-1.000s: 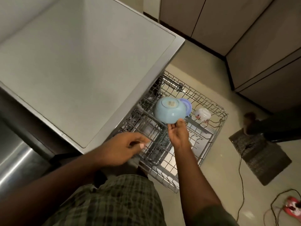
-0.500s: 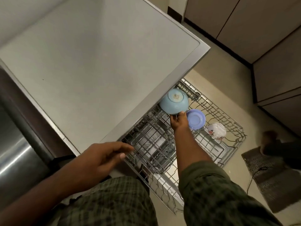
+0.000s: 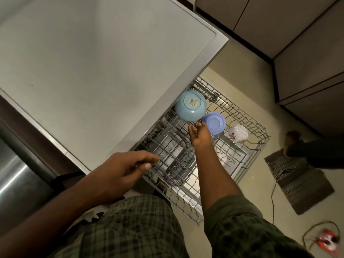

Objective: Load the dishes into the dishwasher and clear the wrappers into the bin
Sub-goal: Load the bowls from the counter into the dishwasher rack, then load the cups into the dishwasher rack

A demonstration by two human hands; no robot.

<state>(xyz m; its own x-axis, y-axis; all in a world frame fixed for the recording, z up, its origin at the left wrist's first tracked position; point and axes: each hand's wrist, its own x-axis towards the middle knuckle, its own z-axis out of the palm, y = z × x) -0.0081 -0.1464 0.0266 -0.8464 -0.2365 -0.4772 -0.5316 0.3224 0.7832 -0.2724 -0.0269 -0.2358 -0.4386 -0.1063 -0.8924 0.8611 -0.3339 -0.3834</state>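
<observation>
Seen from above: pulled-out grey wire dishwasher rack (image 3: 240, 116) jutting from under the front edge of a pale grey counter (image 3: 93, 62). Upside-down pale blue round bowl (image 3: 190, 105) at the rack's far left corner, partly tucked under the counter edge, a barcode sticker on its base. Just beside it, touching or nearly so, an upside-down lilac plastic bowl (image 3: 214, 123). Further toward the rack's right edge, apart from both, a small white cup with a floral print (image 3: 238, 133), lying tilted among the tines.

Right hand (image 3: 200, 135) reaching over the rack, fingertips at the blue bowl's lower rim and against the lilac bowl; fingers only lightly bent, not wrapped round either, grip on the rim not clear. Left hand (image 3: 122, 171) hovering by the counter's near corner above the rack's near left part, fingers loosely curled, grasping nothing.

Green checked shirt (image 3: 130, 229) at the bottom. On the beige floor (image 3: 260, 211) to the right, a dark ridged mat (image 3: 299, 181), a thin cable and a blurred red object (image 3: 328, 243).
</observation>
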